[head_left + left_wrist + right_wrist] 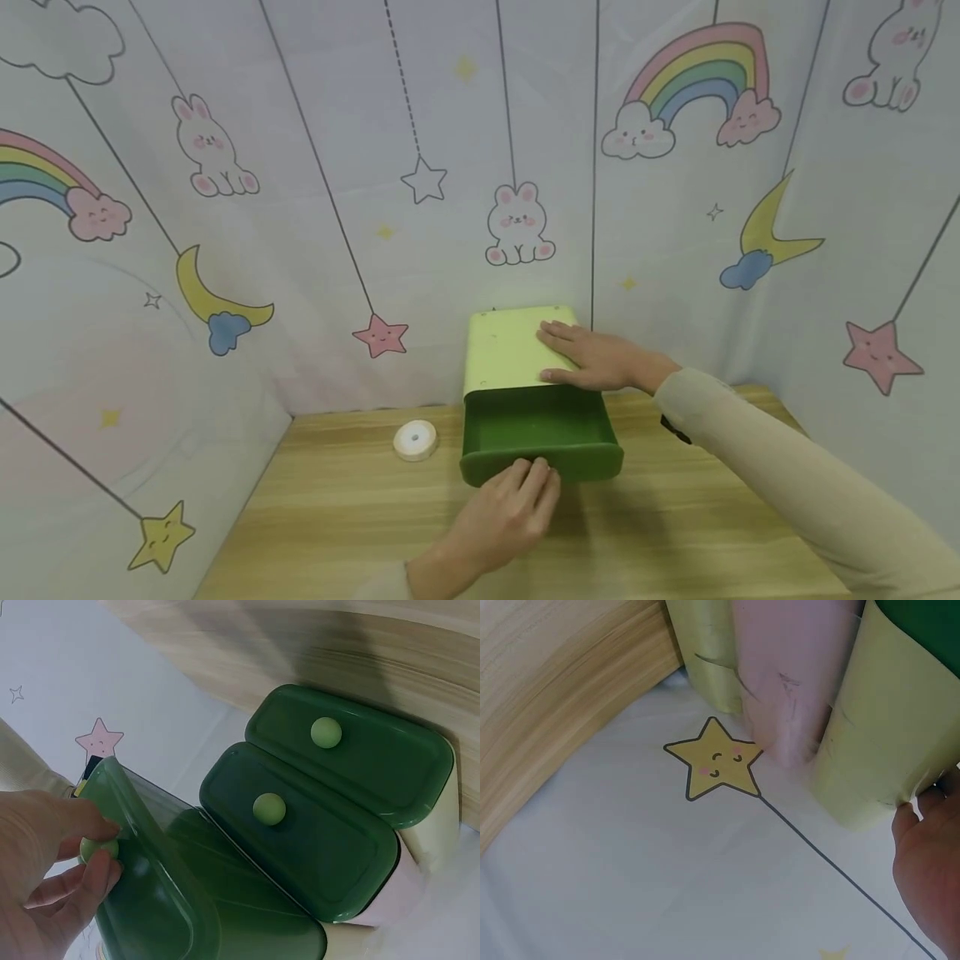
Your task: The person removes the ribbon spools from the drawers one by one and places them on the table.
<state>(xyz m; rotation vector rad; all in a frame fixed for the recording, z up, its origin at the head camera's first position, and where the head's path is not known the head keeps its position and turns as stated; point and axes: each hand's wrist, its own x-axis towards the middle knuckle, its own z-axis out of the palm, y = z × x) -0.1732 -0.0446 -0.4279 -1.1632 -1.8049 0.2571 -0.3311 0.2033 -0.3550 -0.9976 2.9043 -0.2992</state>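
A small drawer cabinet with a pale yellow-green top (510,342) stands on the table against the backdrop. Its dark green top drawer (592,465) is pulled out, and the bare green inside shows. My left hand (506,512) pinches the round light green knob (91,849) on that drawer's front between thumb and fingers. My right hand (600,357) rests on the cabinet's top with its fingers straight. Below the pulled-out drawer, the left wrist view has two closed drawers, a middle one (330,859) and a bottom one (382,769), each with a knob.
A white roll of ribbon or tape (415,440) lies on the wood-grain table (337,500), left of the cabinet. Behind and at both sides hangs a pale cloth backdrop (442,275) printed with rabbits, stars, moons and rainbows.
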